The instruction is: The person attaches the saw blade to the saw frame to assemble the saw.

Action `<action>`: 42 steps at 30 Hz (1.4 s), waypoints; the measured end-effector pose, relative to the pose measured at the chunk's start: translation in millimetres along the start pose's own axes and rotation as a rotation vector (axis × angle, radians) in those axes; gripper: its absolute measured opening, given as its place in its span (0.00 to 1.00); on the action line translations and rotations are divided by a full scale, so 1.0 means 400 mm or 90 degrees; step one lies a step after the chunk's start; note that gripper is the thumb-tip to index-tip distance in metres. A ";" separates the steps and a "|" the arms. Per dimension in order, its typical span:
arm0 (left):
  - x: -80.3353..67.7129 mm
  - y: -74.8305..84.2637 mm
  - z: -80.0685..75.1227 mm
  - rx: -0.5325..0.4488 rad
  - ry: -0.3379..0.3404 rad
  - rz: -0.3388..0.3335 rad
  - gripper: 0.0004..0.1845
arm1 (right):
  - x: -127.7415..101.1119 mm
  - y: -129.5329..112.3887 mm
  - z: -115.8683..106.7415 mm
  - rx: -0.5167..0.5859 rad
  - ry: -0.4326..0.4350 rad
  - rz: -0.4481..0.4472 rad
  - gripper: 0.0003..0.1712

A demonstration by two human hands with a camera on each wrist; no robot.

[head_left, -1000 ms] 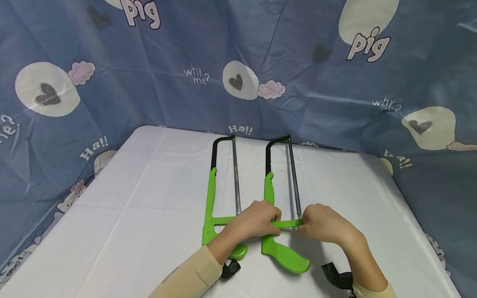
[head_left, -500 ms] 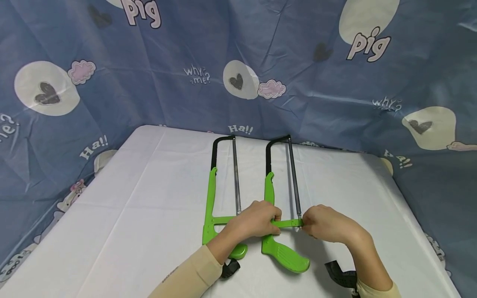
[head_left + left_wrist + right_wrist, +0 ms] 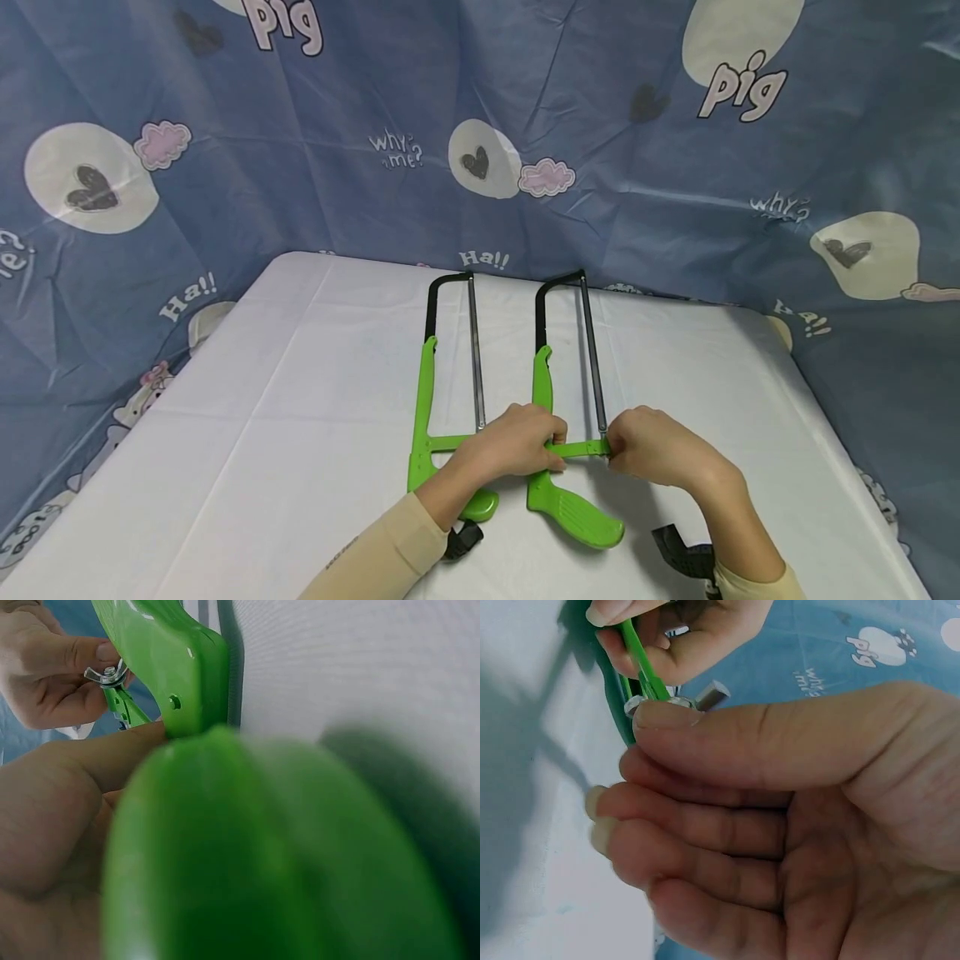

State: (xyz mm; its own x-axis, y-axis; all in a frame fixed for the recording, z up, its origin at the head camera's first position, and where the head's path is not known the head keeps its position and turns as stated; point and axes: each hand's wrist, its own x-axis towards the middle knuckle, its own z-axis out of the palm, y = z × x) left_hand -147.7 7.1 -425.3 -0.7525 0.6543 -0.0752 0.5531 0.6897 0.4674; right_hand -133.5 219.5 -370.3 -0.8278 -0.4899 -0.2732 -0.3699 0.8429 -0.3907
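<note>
1. Two green hacksaws flat on the white bench, side by side, blades pointing away toward the blue cartoon-print cloth hung behind.
2. Right saw: near the middle of the bench, its thin green cross arm running between both hands, its handle grip angled toward the near edge.
3. Left hand: curled round the cross arm where it meets the saw's frame, thumb and fingers pinching the green bar; also lying across the near end of the left saw.
4. Right hand: fingers bent, thumb and forefinger pinching the metal wing nut at the blade end of the cross arm; other fingers tucked against the bench.
5. Left wrist view largely blocked by a blurred green handle close to the lens; wing nut and right thumb visible only in the upper left corner.
6. Right wrist view mostly filled by the right hand's own fingers, hiding most of the nut.
7. Black straps at both wrists, resting on the bench near its front edge.
</note>
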 end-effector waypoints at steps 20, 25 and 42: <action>0.007 -0.005 0.000 0.010 -0.011 0.003 0.12 | 0.001 -0.045 0.012 -0.019 0.019 0.121 0.28; 0.006 -0.006 0.002 0.015 -0.011 0.002 0.13 | 0.003 -0.043 0.013 -0.022 0.010 0.123 0.24; 0.005 -0.006 0.003 0.014 -0.009 -0.001 0.13 | -0.009 -0.012 -0.006 0.041 -0.040 0.048 0.15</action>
State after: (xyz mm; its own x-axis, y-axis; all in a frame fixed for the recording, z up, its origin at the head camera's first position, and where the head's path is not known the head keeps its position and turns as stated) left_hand -150.0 7.1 -427.7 -0.7484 0.6575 -0.0877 0.5599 0.6970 0.4480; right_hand -129.7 217.7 -365.4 -0.8237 -0.4405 -0.3570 -0.2780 0.8625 -0.4228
